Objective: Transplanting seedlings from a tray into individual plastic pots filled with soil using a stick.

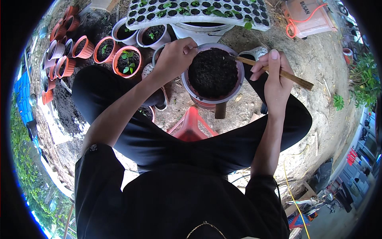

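A round pale pot (185, 84) filled with dark soil (213, 73) stands in front of me, between my knees. My left hand (177, 55) is at its left rim, with the fingers curled in; whether they grip the rim or something small is hidden. My right hand (274, 77) is closed round the wooden handle of a slim tool (296, 79). That handle slants from the right toward the pot's upper right rim. The tool's dark far end reaches the soil's edge, and its shape is too small to make out.
Beyond the pot, a white seedling tray (254, 26) rests above a white bucket (199, 32). To the left stand orange pots with seedlings (128, 65) and several stacked pots (65, 67). A red plastic stool (191, 126) is below me; a pinkish container (306, 20) lies far right.
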The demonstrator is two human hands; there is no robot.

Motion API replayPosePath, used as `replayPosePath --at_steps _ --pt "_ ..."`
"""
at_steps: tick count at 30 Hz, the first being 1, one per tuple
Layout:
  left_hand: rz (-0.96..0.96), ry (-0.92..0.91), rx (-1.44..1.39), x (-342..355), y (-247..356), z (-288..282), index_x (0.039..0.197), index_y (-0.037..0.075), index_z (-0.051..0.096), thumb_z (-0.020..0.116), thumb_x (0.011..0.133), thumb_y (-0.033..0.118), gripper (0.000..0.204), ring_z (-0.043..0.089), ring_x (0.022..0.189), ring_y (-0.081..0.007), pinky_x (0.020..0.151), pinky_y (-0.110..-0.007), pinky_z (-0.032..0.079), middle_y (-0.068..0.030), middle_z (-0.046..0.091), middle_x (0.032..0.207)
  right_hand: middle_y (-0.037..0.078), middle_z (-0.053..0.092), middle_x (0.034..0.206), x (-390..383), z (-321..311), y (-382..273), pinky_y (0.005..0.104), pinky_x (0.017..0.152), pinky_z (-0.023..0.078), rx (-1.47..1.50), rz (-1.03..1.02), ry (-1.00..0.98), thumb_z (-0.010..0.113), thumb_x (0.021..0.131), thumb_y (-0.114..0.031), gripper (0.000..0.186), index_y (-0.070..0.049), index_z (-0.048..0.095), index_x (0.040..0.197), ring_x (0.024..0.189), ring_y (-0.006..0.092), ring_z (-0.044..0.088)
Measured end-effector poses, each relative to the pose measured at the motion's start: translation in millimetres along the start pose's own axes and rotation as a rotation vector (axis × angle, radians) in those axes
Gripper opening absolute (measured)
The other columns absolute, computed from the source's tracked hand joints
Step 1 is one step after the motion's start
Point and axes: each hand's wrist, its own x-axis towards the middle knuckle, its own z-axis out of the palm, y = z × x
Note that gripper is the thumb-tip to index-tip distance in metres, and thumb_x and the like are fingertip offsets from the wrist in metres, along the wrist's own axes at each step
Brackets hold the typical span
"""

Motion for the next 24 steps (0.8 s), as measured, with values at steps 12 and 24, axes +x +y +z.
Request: replayPosePath --at_steps 12,24 --pt "0.017 -0.015 -0.031 -0.1 5.1 -0.5 0.107 0.003 0.07 0.071 0.094 0.017 0.019 0.069 0.074 -0.0221 0.072 -0.034 0.054 -0.014 0.07 0.082 0.008 0.066 0.07 -7.8 6.1 1.6 0.0242 0.057 0.049 -0.187 -0.056 0.026 0.052 0.109 -0.026 0.034 0.002 0.062 0.093 0.058 0.0109 0.063" --pt "0.014 -0.028 -0.065 0.8 9.9 1.9 0.106 0.003 0.07 0.07 0.094 0.017 0.018 0.068 0.074 -0.0202 0.073 -0.034 0.054 -0.013 0.072 0.084 0.007 0.07 0.078 -12.4 15.3 7.3 0.0252 0.062 0.053 -0.12 -0.09 -0.092 0.055 0.107 -0.023 0.028 0.001 0.063 0.094 0.068 0.0128 0.07"
